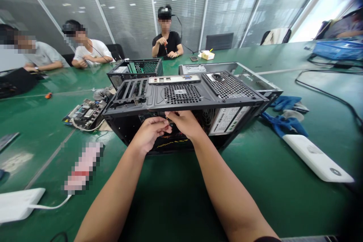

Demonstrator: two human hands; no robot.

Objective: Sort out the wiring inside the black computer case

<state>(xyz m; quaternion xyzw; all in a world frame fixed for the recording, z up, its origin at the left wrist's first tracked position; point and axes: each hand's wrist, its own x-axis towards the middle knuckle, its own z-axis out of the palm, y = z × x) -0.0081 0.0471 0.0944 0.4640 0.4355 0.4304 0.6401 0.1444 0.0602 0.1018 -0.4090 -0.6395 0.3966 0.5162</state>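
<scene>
A black computer case lies in front of me, its vented back panel on top and its open side facing me. My left hand is at that opening, thumb and fingers closed in a pinch; what they hold is too small to make out. Close beside it, my right hand reaches under the upper edge of the case, fingers closed and partly hidden inside. The power supply, with a white label, sits in the case to the right of my right hand. Dark cables and parts behind my hands are hard to distinguish.
A circuit board lies left of the case. A white power bank and blue gloves are at right. Another case stands behind. Across the green table, a person holds a screwdriver; others sit left.
</scene>
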